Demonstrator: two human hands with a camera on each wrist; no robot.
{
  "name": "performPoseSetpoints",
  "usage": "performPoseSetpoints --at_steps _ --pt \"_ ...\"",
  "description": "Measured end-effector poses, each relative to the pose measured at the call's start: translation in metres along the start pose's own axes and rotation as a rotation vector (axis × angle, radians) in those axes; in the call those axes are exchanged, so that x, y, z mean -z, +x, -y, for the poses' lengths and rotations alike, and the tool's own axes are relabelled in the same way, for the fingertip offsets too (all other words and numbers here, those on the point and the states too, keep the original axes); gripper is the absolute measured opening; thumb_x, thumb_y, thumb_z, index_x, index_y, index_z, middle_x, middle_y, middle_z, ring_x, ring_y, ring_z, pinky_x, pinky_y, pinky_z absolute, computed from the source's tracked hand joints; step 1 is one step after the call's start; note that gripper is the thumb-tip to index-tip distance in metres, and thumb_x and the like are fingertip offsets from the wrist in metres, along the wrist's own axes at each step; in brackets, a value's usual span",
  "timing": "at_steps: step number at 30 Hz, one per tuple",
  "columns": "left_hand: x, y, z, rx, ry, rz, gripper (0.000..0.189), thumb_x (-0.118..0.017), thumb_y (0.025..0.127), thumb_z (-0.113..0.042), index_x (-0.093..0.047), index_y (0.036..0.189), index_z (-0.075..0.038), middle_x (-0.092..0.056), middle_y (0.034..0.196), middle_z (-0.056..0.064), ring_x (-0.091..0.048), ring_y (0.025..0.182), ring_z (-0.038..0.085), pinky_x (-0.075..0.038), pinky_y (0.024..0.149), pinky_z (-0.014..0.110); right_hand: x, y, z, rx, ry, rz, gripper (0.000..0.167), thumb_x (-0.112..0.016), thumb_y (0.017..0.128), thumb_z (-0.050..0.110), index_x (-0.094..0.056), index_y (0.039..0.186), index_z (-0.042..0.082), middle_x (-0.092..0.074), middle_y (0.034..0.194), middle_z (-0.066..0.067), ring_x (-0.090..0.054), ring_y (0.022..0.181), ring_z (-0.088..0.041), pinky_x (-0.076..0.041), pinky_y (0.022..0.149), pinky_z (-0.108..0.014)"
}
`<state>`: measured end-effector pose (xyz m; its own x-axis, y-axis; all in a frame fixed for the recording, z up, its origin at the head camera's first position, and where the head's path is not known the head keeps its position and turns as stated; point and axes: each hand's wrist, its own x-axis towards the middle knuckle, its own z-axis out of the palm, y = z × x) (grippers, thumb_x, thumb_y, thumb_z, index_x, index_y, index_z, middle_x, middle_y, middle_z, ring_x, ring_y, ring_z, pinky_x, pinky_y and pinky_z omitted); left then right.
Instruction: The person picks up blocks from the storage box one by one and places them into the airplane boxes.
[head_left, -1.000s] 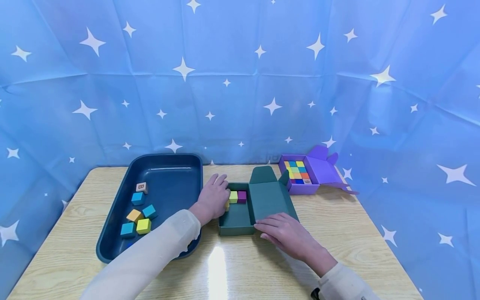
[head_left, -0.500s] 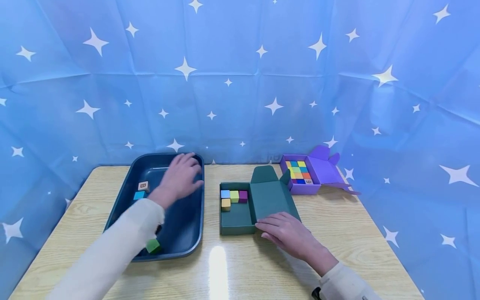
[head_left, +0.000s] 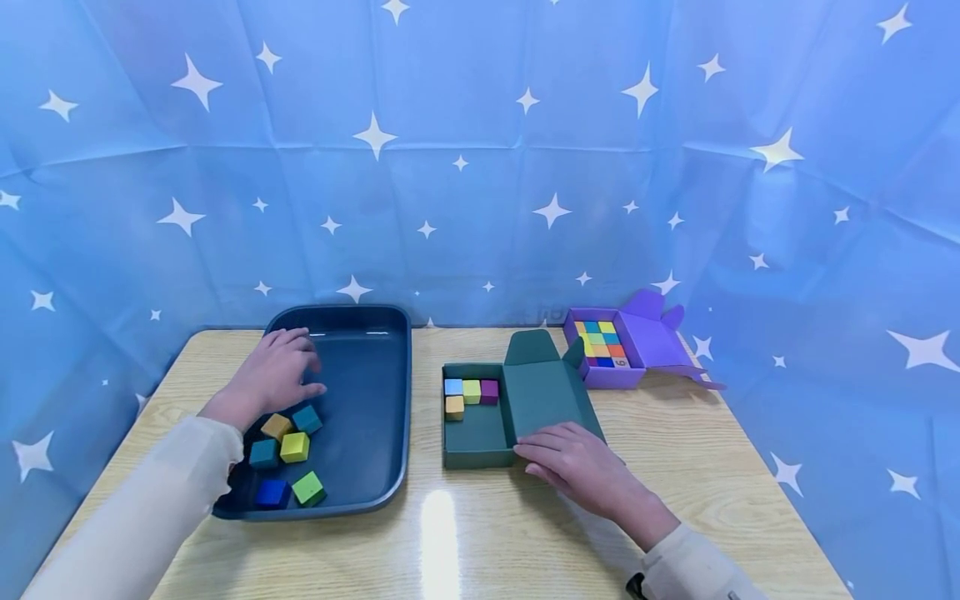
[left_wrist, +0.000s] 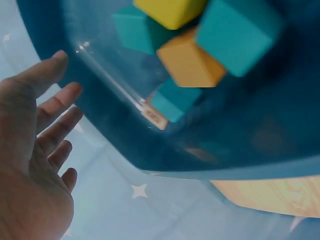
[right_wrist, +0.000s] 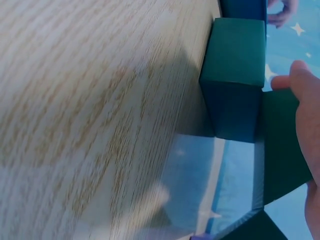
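My left hand (head_left: 273,371) hovers over the back left of a dark blue tray (head_left: 367,417), fingers loosely spread and holding nothing. In the left wrist view, a wooden letter block (left_wrist: 154,116) and a teal cube (left_wrist: 175,100) lie by the tray wall; the hand hides them in the head view. Nearer the front are an orange cube (head_left: 277,427), a yellow cube (head_left: 295,447), two more teal cubes, a blue cube (head_left: 272,494) and a green cube (head_left: 308,489). My right hand (head_left: 573,467) rests with extended fingers on the open lid of a green box (head_left: 480,459).
Inside the green box, a light blue cube (head_left: 453,387), a yellow-green cube (head_left: 471,392) and a purple cube (head_left: 489,392) line the back, with an orange one in front. Behind it at right, an open purple box (head_left: 613,380) holds rows of coloured cubes.
My left hand has left the green box, where the orange cube now shows in front of the light blue one, and moved left over the tray. The right hand stays put.
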<state>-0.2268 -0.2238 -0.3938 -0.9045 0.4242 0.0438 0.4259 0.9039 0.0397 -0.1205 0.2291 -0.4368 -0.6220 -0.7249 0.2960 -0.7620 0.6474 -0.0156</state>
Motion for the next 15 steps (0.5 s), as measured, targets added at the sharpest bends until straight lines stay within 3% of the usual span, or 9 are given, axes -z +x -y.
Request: performPoseSetpoints --at_steps 8,15 --pt "-0.017 -0.017 0.005 -0.006 -0.012 0.027 0.031 -0.078 0.080 -0.039 -0.076 0.093 -0.011 -0.066 0.119 0.015 -0.039 0.136 0.043 -0.023 0.115 0.063 -0.001 0.000 0.000 0.000 -0.004 -0.005 0.030 -0.069 0.090 0.028 -0.070 0.120 0.022 -0.071 0.117 0.010 -0.066 0.109 -0.009 -0.055 0.095 -0.033" --pt "-0.024 -0.022 0.005 0.011 0.001 0.065 0.031 -0.081 0.075 -0.040 -0.075 0.087 -0.012 -0.065 0.120 0.016 -0.036 0.138 0.044 -0.022 0.116 0.063 -0.001 -0.001 0.000 -0.003 -0.007 -0.008 0.030 -0.068 0.091 0.028 -0.070 0.120 0.022 -0.071 0.117 0.010 -0.066 0.110 -0.009 -0.054 0.095 -0.033"
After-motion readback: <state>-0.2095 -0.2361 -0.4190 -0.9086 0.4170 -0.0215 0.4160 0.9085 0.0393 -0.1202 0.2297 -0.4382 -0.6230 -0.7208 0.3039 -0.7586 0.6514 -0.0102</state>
